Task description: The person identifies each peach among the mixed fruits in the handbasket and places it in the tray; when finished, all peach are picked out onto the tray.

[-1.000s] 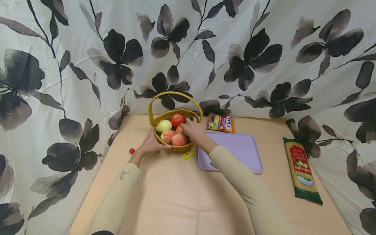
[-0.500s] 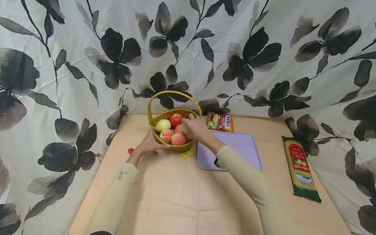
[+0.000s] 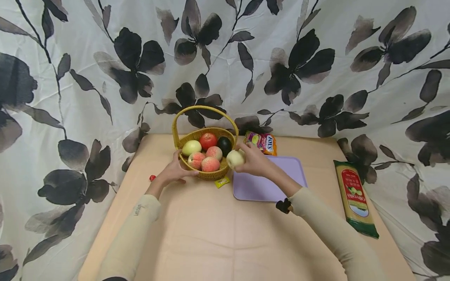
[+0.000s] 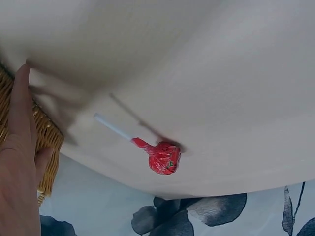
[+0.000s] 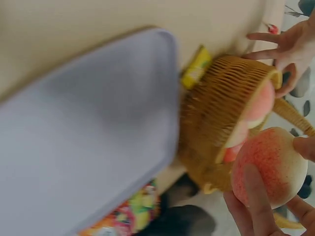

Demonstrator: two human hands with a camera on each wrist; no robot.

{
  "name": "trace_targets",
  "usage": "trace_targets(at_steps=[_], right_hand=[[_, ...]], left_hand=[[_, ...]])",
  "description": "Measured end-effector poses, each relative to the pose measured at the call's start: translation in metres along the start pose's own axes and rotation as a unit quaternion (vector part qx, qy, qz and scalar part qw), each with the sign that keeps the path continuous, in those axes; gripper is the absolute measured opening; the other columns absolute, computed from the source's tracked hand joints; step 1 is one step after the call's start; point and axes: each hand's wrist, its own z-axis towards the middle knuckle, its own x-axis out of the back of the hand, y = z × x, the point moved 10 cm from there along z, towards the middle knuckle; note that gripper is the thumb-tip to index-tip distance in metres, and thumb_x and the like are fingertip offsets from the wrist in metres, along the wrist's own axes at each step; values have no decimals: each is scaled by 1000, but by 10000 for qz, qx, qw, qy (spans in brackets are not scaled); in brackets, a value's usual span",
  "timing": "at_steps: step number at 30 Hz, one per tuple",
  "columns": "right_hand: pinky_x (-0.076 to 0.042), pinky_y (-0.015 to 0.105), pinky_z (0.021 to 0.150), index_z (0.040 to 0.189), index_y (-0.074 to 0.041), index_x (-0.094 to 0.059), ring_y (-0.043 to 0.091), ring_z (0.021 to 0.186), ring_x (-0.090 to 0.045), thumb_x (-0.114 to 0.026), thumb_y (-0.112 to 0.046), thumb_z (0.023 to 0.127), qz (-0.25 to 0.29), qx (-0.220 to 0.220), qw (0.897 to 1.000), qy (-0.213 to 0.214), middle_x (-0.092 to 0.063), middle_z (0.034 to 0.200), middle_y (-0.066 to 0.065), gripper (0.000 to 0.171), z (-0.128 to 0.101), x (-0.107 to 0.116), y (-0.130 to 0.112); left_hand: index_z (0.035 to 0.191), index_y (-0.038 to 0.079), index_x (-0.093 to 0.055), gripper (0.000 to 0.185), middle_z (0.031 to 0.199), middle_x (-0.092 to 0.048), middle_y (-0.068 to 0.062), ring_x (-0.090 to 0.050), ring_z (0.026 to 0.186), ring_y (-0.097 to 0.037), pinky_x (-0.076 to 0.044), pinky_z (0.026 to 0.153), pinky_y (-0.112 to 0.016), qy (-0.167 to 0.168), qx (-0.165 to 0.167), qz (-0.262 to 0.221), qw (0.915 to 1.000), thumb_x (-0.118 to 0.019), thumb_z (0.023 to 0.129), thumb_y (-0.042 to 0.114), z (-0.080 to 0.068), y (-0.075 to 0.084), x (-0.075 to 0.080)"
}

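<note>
Two hands at work around one landmark, the wicker basket (image 3: 205, 173), standing on the beige desk (image 3: 218, 234) near its far edge. Far left of the basket, close to the desk edge, a red lollipop (image 3: 152, 178), lying on its side with its white stick pointing toward the basket, plain to see from the left wrist view (image 4: 162, 157). Just left of the basket, the left hand (image 3: 174, 171), fingers fairly straight and spread, pressed flat against the woven wall (image 4: 47, 142); grip apart, clamped on nothing. Inside the basket: a pale green fruit (image 3: 191, 148) at the left, a red one (image 3: 208, 141) at the back, three pinkish peaches (image 3: 210, 164) toward the front, a dark round fruit (image 3: 224, 144) at the right. In front of the basket, touching or nearly touching its base, a small yellow packet (image 3: 221, 182). Just right of the basket rim, lifted clear of it, a pale peach with a pink blush (image 3: 235, 159), held in the right hand (image 3: 254, 160); grip curled around the fruit, fingertips (image 5: 258, 196) wrapped over its surface in the right wrist view. Right of the basket, flat on the desk, a lilac tray (image 3: 277, 187), partly beneath the right forearm. Behind the tray and right of the basket, a colourful candy bag (image 3: 261, 141). Well right of the basket, past the tray, a long green and red packet (image 3: 355, 197).
</note>
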Motion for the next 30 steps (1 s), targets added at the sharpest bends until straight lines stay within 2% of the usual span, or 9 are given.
trace_targets(at_steps=[9, 15, 19, 24, 30], right_hand=[[-50, 36, 76, 122, -7, -60, 30, 102, -57, -89, -31, 76, 88, -371, 9992, 79, -65, 110, 18, 59, -26, -19, 57], [-49, 36, 76, 120, -10, -61, 29, 99, -58, -91, -31, 73, 184, -653, 9977, 39, -63, 110, 19, 60, -35, -37, 82], [-51, 40, 76, 121, -14, -63, 32, 97, -57, -92, -26, 73, -188, -554, 9983, 37, -57, 114, 19, 58, -36, -47, 81], [-56, 48, 66, 123, -18, -70, 39, 97, -55, -89, -21, 76, -1180, -245, 9927, 102, -56, 119, 17, 51, -37, -55, 63], [-56, 44, 57, 127, -19, -71, 36, 100, -51, -86, -10, 80, -1811, -20, 9835, -43, -55, 121, 15, 51, -40, -69, 49]], left_hand=[[164, 25, 14, 137, 173, -1, -21, -37, 146, -44, -62, 91, -52, -53, 128, 25, 9999, -90, 79, 49, 3, -6, 3], [164, 26, 14, 137, 174, 1, -21, -32, 150, -45, -62, 92, -53, -84, 170, -64, 9998, -91, 79, 48, 4, -6, 2], [164, 26, 14, 136, 174, 2, -21, -31, 151, -45, -61, 92, -54, -78, 124, -96, 9998, -90, 80, 46, 4, -4, 2], [164, 27, 12, 135, 175, 1, -19, -34, 149, -44, -61, 92, -54, -42, 117, -94, 9999, -90, 79, 47, 3, -5, 3], [164, 27, 14, 135, 175, 2, -19, -32, 151, -45, -61, 93, -55, -49, 89, -83, 9999, -90, 80, 47, 2, -5, 2]])
